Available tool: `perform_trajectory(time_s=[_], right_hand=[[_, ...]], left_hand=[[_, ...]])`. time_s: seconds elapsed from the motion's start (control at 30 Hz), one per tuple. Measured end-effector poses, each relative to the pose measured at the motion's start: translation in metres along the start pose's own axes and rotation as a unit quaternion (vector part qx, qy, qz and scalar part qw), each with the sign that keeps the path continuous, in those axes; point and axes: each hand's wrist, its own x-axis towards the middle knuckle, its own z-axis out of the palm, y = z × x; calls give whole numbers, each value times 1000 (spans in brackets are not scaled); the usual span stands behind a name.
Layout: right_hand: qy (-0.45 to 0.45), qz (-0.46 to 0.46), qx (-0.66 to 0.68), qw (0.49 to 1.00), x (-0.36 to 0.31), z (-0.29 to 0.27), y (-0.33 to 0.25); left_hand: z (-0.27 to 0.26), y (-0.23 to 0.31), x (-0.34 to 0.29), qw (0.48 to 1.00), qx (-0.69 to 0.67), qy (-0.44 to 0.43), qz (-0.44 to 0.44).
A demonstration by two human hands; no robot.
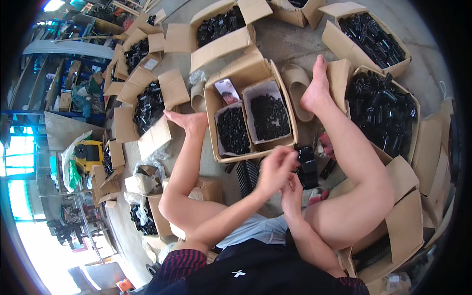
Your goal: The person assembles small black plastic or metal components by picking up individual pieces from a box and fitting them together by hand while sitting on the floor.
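My left hand (276, 170) is curled, its fingertips drawn together in front of the near right corner of the middle cardboard box (230, 158). Just below it, my right hand (291, 197) is closed with its fingers bunched. Whatever either hand grips is too small or hidden to make out. Beside the hands, glossy black parts (307, 167) are stacked on the floor. A row of black ribbed parts (246, 178) lies left of my left hand. Inside the middle box, two lined compartments hold small black pieces (268, 115), and a phone (226, 91) leans at the back left.
Open cartons of black parts (381, 110) stand on the right, with more cartons (221, 27) behind and to the left. My bare legs flank the middle box. Tan clogs (298, 88) sit beside it. A yellow-and-black machine (88, 155) and shelving (44, 98) are at far left.
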Motion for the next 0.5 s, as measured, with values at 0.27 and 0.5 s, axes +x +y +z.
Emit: perform_trajectory(time_s=[0.27, 0.5], right_hand=[[124, 33, -52, 990, 9, 1, -26], [217, 1, -70, 974, 20, -10, -37]], left_hand=[[-162, -45, -55, 889, 449, 83, -14], [-121, -52, -40, 865, 490, 5, 108]])
